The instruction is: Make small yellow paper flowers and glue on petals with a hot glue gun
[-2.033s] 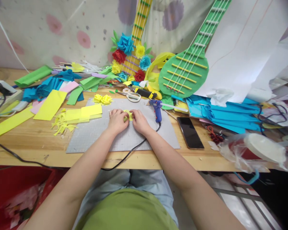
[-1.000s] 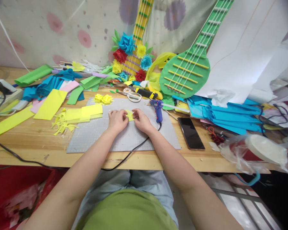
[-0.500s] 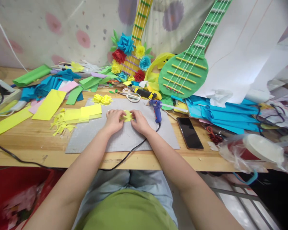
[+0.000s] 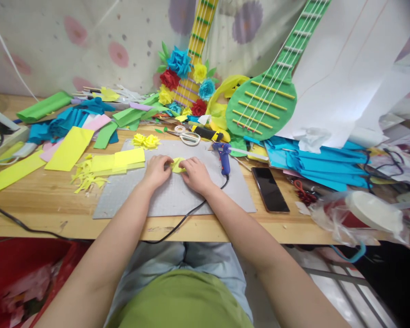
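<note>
A small piece of yellow paper (image 4: 176, 164) lies on the grey cutting mat (image 4: 133, 191), pinched between both hands. My left hand (image 4: 157, 171) holds its left side with fingers curled. From the other side, my right hand (image 4: 194, 173) presses down on it with fingers bent over it. Most of the paper is hidden by my fingers. Two finished yellow paper flowers (image 4: 146, 141) sit at the mat's far left corner.
A blue glue gun (image 4: 223, 156) with a black cord stands right of my hands. Scissors (image 4: 187, 136), a black phone (image 4: 269, 189), yellow paper strips (image 4: 118, 160), blue paper (image 4: 321, 161), and a green paper guitar (image 4: 263, 107) crowd the wooden table.
My hands stayed on the yellow paper, shifting slightly while working it. The paper looks more folded and smaller than a second ago.
</note>
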Demonstrator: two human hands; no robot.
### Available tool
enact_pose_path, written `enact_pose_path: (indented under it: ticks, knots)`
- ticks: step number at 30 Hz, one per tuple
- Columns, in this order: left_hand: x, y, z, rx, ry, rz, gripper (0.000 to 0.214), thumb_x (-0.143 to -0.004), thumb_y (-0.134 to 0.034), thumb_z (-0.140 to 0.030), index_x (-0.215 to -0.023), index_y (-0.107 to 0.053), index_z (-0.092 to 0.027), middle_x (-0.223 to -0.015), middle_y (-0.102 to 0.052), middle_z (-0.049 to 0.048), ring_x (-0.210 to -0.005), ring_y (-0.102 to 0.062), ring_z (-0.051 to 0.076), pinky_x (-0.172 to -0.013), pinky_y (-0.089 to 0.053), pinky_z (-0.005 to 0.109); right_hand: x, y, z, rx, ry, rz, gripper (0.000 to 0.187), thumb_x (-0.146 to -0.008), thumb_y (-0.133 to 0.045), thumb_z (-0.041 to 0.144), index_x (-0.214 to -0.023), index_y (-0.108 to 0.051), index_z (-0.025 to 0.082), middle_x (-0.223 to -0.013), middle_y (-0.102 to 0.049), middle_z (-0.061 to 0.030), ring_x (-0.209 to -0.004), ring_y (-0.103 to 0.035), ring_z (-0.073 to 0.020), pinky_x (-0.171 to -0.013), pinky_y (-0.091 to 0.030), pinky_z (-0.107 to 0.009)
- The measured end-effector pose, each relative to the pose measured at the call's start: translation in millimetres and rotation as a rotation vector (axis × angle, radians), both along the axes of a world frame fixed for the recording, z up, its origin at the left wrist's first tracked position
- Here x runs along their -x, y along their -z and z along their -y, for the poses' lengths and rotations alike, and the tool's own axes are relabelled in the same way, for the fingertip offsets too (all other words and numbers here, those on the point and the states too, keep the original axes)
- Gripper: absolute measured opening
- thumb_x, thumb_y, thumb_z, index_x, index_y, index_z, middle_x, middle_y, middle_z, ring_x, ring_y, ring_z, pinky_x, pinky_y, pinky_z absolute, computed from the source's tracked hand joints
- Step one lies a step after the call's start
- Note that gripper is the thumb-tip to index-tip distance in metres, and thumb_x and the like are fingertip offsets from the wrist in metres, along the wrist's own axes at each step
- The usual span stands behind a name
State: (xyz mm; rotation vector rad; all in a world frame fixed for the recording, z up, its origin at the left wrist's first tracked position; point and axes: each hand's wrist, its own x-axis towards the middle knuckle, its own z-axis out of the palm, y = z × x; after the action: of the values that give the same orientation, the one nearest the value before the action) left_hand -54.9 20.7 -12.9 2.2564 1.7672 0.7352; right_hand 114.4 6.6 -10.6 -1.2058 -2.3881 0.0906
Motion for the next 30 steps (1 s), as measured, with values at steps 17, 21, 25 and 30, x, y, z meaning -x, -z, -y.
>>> enact_pose_path:
  ticks: [17,21,25,30]
  knots:
    - [-8,-5.8,5,0.014,0.072,0.093,0.026,-0.068,-0.060,-0.025,-0.094,-0.059,-0.022,-0.086,-0.067,0.0010,-0.087,-0.052,0.021,-0.083,-0.037,0.036,-13,9.0,-10,0.208,0.232,-0.424,0.016,-0.069,-0.055,0.010,-0.080,-0.060,0.021,-0.075,-0.065,0.0003,-0.081,-0.052,-0.0161,-0.073,-0.040,-0.027]
    - [-10,-5.0,5,0.007,0.096,0.120,0.028,-0.070,-0.058,-0.020,-0.098,-0.058,-0.022,-0.088,-0.067,0.0007,-0.090,-0.051,0.021,-0.083,-0.038,0.035,-13,7.1,-10,0.258,0.251,-0.455,0.016,-0.068,-0.057,0.009,-0.079,-0.060,0.021,-0.074,-0.065,0.0007,-0.082,-0.052,-0.0164,-0.075,-0.040,-0.028]
    - [-11,-5.0,5,0.011,0.087,0.123,0.020,-0.072,-0.055,-0.020,-0.091,-0.061,-0.022,-0.083,-0.067,0.0013,-0.089,-0.052,0.020,-0.081,-0.039,0.034,-15,7.1,-10,0.262,0.261,-0.469,0.016,-0.068,-0.056,0.010,-0.080,-0.060,0.021,-0.076,-0.065,0.0006,-0.085,-0.051,-0.0164,-0.076,-0.040,-0.029]
    - [-13,-5.6,6,0.009,0.055,0.108,0.018,-0.074,-0.054,-0.024,-0.090,-0.061,-0.021,-0.080,-0.066,0.0021,-0.087,-0.053,0.019,-0.080,-0.040,0.034,-15,11.4,-15,0.311,0.270,-0.482,0.013,-0.070,-0.055,0.015,-0.082,-0.059,0.020,-0.078,-0.065,0.0004,-0.081,-0.053,-0.0149,-0.076,-0.041,-0.029]
